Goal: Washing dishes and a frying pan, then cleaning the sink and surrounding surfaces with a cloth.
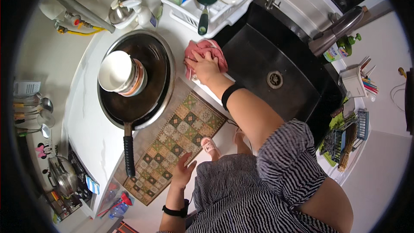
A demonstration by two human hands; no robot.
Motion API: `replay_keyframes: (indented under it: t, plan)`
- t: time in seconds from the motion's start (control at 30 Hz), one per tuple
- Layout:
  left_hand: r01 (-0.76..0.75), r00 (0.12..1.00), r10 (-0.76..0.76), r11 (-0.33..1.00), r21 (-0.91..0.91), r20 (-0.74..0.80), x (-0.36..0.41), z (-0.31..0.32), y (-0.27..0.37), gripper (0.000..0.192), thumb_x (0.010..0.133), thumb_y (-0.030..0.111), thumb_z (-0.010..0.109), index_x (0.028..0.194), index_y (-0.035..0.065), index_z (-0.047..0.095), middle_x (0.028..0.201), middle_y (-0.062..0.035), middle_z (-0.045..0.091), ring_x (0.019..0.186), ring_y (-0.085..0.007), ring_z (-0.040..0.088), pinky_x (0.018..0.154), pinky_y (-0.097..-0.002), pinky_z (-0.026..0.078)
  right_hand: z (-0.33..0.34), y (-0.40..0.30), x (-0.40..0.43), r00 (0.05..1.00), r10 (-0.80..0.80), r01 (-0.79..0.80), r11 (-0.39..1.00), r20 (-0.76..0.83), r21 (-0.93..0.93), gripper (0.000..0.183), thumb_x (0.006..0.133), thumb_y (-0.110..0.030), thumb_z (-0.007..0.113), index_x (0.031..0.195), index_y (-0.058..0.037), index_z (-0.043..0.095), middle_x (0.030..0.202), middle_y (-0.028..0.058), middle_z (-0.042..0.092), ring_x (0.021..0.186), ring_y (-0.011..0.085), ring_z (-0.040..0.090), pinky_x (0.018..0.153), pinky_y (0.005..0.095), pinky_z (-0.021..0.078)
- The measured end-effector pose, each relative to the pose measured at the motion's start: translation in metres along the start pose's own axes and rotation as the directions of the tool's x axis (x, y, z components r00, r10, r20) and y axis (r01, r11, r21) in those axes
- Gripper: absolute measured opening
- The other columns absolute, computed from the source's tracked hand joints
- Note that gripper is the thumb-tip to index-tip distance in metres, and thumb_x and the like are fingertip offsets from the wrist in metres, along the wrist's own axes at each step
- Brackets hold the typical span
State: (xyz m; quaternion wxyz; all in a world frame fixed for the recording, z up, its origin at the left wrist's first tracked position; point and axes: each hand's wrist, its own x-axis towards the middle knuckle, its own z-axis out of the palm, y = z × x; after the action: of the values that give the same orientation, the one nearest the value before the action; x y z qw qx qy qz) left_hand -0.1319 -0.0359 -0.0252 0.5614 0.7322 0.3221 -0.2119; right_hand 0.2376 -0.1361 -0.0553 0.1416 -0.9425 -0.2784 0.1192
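My right hand [205, 66] lies spread on a bunched pink cloth [212, 47], pressing it to the white counter at the left edge of the black sink [255, 51]. Over the floor mat hangs my left hand [183, 171], its fingers apart and nothing in it. To the left of the cloth, a dark frying pan [152, 71] with a black handle rests on a wide metal-rimmed vessel [173, 68]. Several stacked bowls [116, 71] sit tilted in the pan.
A white dish rack [210, 29] holding plates and a dark spatula [203, 22] stands behind the cloth. Spray bottle [145, 16] and kettle-like metal pot [121, 13] are at the back left. A faucet [336, 32] reaches over the sink; a patterned mat [181, 139] covers the floor.
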Motion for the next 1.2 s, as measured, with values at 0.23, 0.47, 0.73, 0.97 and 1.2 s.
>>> replay_keyframes:
  t: [0.23,0.47,0.73,0.97,1.2]
  plan:
    - [-0.041,0.995,0.035,0.997,0.058,0.089,0.014,0.005,0.022,0.047,0.087,0.018,0.068,0.129,0.0018,0.054,0.129,-0.0149,0.057,0.12,-0.0233,0.052,0.096,-0.0348,0.045,0.019,0.054,-0.115,0.98,-0.136,0.133,0.991,-0.143,-0.03,0.042,0.085,-0.02,0.056,0.125,-0.0324,0.06,0.147,0.0029,0.039,0.127,0.0381,0.036,0.098,0.0542,0.0395]
    - [-0.182,0.967,0.148,0.972,0.152,0.209,0.031,0.026,0.046,0.046,0.088,0.019,0.068,0.128,0.0023,0.054,0.135,-0.0166,0.053,0.126,-0.0254,0.049,0.098,-0.0352,0.043,0.025,0.078,-0.292,0.993,-0.015,0.033,0.986,-0.116,0.161,0.032,0.081,-0.013,0.059,0.11,-0.0245,0.066,0.137,0.0052,0.044,0.125,0.0354,0.035,0.097,0.0591,0.0337]
    - [-0.303,0.875,0.236,0.948,0.096,0.422,0.033,0.066,0.076,0.045,0.088,0.011,0.066,0.13,0.0038,0.054,0.136,-0.0127,0.051,0.124,-0.0223,0.048,0.095,-0.0341,0.044,0.023,0.094,-0.445,0.95,0.312,-0.309,0.945,-0.009,0.102,0.028,0.073,-0.006,0.062,0.096,-0.0193,0.069,0.122,0.0067,0.047,0.116,0.0346,0.04,0.091,0.0518,0.0361]
    - [-0.183,0.858,0.083,0.971,0.151,0.506,0.037,0.076,0.074,0.048,0.088,0.014,0.067,0.132,0.0056,0.053,0.136,-0.013,0.05,0.122,-0.0267,0.05,0.099,-0.036,0.042,0.01,0.127,-0.523,0.899,0.437,-0.437,0.899,-0.011,0.029,0.009,0.067,-0.009,0.064,0.067,-0.0177,0.064,0.104,0.0019,0.051,0.107,0.0324,0.044,0.089,0.0502,0.0365]
    - [-0.313,0.743,0.16,0.942,0.126,0.649,0.017,0.122,0.122,0.049,0.093,0.019,0.062,0.139,0.0125,0.048,0.136,-0.0145,0.05,0.123,-0.0234,0.049,0.1,-0.0355,0.041,-0.081,0.133,-0.485,0.695,0.517,-0.439,0.856,-0.501,0.274,0.019,0.061,0.002,0.067,0.067,-0.0155,0.063,0.107,0.0019,0.058,0.105,0.0319,0.049,0.086,0.0405,0.0427]
